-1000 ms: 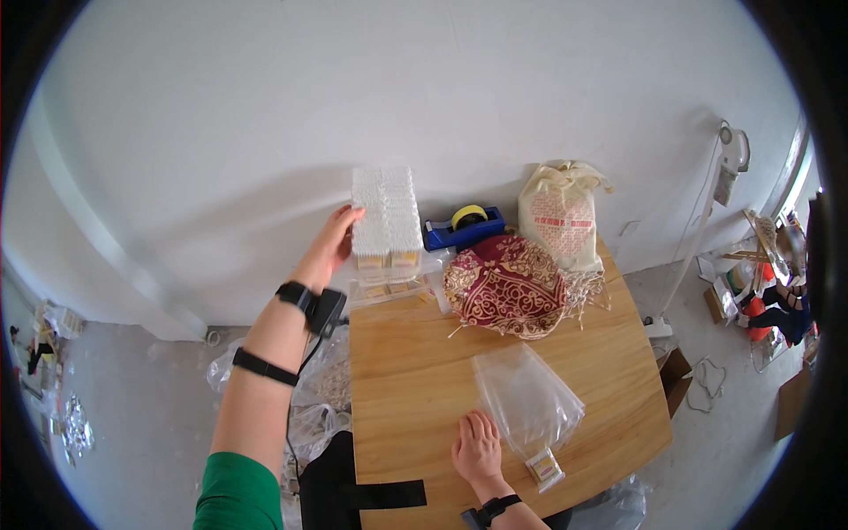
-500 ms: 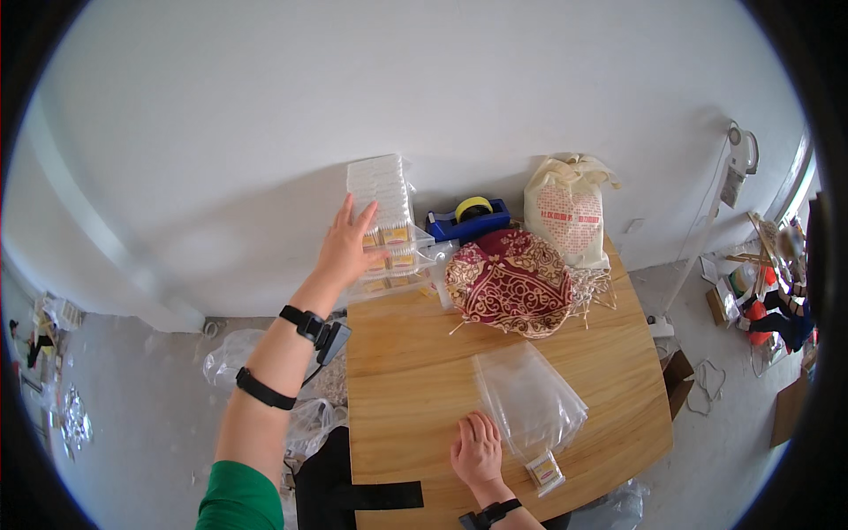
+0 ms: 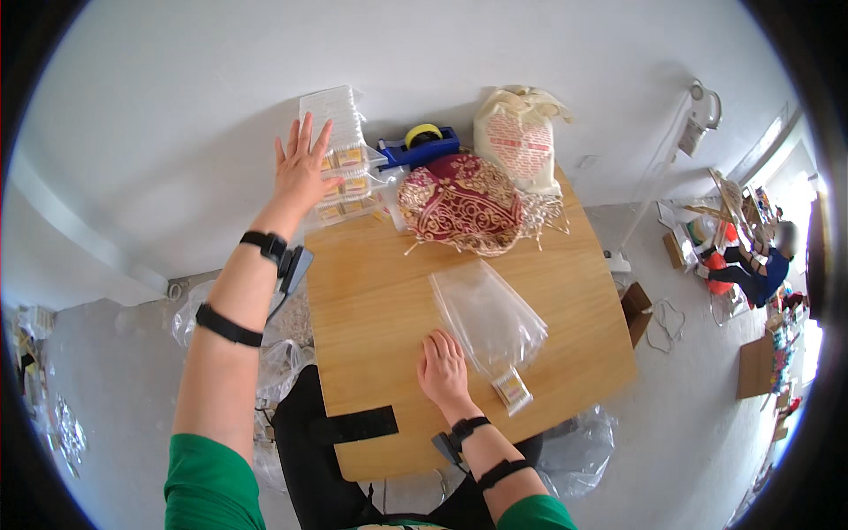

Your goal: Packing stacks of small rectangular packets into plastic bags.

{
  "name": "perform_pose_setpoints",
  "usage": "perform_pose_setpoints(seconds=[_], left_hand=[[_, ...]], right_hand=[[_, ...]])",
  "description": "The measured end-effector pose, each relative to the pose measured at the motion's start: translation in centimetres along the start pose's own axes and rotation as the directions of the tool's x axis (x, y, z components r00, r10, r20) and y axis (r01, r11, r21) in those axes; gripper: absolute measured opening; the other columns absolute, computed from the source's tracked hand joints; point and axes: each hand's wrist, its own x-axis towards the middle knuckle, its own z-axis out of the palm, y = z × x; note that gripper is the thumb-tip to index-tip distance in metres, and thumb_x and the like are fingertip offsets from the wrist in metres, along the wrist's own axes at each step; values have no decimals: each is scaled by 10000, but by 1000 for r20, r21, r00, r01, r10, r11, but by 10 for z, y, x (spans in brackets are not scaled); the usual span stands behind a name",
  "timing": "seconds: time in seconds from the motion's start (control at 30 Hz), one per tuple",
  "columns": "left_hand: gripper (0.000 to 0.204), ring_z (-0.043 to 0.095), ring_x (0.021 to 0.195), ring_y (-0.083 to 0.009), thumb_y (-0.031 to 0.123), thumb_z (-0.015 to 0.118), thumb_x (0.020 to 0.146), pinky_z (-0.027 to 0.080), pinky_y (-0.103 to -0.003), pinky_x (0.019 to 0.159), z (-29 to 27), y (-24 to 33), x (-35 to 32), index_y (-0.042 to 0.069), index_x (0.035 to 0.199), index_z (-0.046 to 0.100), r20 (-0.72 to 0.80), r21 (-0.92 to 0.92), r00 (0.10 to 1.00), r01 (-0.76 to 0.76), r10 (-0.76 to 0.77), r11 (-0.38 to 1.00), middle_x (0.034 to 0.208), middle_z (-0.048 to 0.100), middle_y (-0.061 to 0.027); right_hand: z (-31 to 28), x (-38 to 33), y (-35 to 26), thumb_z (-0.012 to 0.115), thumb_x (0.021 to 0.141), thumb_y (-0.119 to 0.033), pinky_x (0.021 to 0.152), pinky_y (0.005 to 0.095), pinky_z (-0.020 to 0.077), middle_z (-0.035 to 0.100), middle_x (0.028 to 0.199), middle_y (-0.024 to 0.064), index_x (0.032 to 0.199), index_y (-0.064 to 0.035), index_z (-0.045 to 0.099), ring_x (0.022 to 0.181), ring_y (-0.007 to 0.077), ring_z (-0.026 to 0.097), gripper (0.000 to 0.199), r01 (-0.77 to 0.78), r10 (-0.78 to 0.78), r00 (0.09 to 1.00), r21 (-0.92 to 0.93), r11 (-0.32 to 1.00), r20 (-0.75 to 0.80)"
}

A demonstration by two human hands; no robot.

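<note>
My left hand (image 3: 302, 172) is raised at the far left of the table, fingers spread. It is in front of or against a stack of clear-wrapped packs (image 3: 334, 119), white and ribbed on top, with yellow-and-white labelled ends lower down; whether it touches them I cannot tell. My right hand (image 3: 444, 373) lies palm down on the wood, fingers stretched out, with no held thing visible. Just right of it lies a fan of flat clear plastic bags (image 3: 490, 314). A small wrapped packet (image 3: 511, 389) with a yellow-and-white face sits at their near end.
Behind the bags lies a maroon-and-gold patterned cloth bundle (image 3: 459, 203). A blue tape dispenser (image 3: 415, 148) and a cream drawstring bag (image 3: 517, 146) stand by the wall. A black strip (image 3: 367, 426) crosses the table's near left edge. At far right, another person (image 3: 764, 269) sits.
The view has tilted down and shifted right, so the table appears higher and further left. My left hand's fingers are spread wider at the stack. My right hand stays beside the bags.
</note>
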Motion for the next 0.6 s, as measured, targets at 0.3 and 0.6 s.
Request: perform_pose_setpoints(seconds=[0.3, 0.6], left_hand=[[665, 321, 1351, -417, 126, 698, 809, 314, -474, 1099, -68, 72, -262, 83, 1398, 394, 145, -590, 985, 9, 95, 807, 1508, 248, -222], [520, 492, 1222, -397, 29, 636, 827, 445, -397, 999, -121, 106, -444, 59, 1321, 475, 260, -609, 922, 388, -288, 692, 1458, 326, -222]], right_hand=[[-37, -1, 36, 638, 778, -115, 906, 441, 451, 572, 1144, 129, 1070, -68, 603, 1048, 323, 552, 298, -188, 180, 982, -195, 963, -56], [-44, 29, 78, 575, 820, -124, 774, 426, 497, 652, 923, 150, 862, -57, 664, 942, 350, 602, 119, -306, 326, 936, -151, 940, 133]])
